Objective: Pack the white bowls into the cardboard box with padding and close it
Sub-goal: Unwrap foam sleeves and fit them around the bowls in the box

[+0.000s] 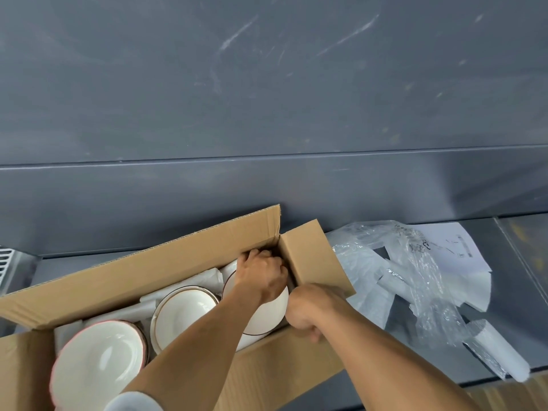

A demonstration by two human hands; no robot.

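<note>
An open cardboard box (166,262) lies at an angle in front of me. Three white bowls sit in it among white padding sheets (148,307): a pink-rimmed bowl (100,360) at the left, a brown-rimmed bowl (184,315) in the middle, and a tilted bowl (261,318) at the right end. My left hand (261,271) reaches into the far right corner above the tilted bowl, fingers curled downward; what they hold is hidden. My right hand (308,312) grips the box's near wall at the right corner, just under the raised end flap (311,256).
Crumpled clear plastic wrap (415,277) and white paper sheets (453,244) lie on the grey surface to the right of the box. A wrapped white roll (498,351) lies at the near right. A grey wall stands right behind the box.
</note>
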